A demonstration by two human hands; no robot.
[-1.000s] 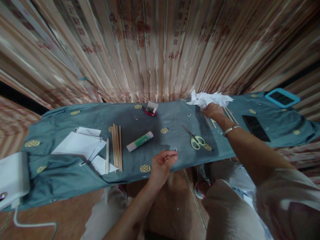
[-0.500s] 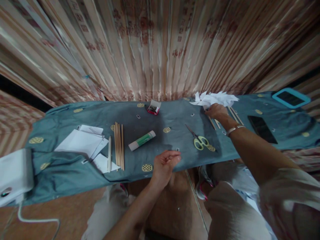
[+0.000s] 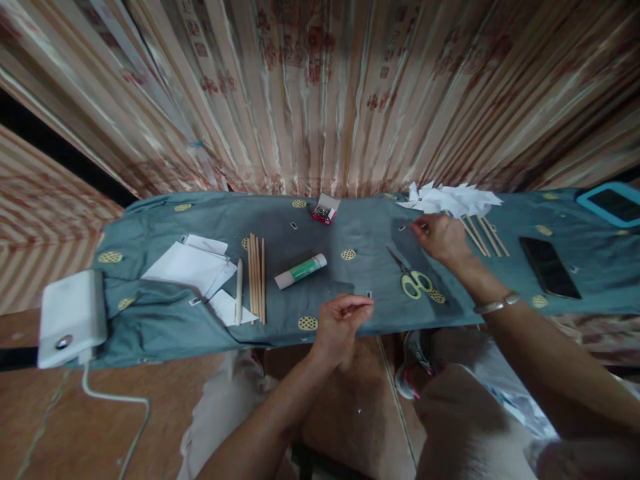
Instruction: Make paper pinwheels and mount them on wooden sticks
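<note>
My right hand [image 3: 443, 239] hangs above the cloth just in front of several white paper pinwheels [image 3: 457, 200], its fingers loosely bent with nothing visible in them. The pinwheels overlap in a pile at the back right, their wooden sticks [image 3: 481, 235] pointing toward me. Over the front edge of the cloth is my left hand [image 3: 341, 325], palm turned inward, fingers stretched and the thumb a little apart. No object shows in it. Between the hands lie scissors [image 3: 415, 280] with pale green handles. A green and white glue stick [image 3: 301, 271] lies left of centre.
Several wooden sticks [image 3: 257, 280] and a white pen-like stick [image 3: 239, 290] lie beside white paper sheets [image 3: 187, 267]. A small red open box [image 3: 324, 212] stands at the back. A black phone [image 3: 549, 267], a blue-framed tablet [image 3: 613, 202] and a white corded device [image 3: 73, 317] sit toward the ends.
My right hand has drawn back from the pinwheels toward me, leaving them on the cloth. My left hand stays nearly in place. The view has shifted left.
</note>
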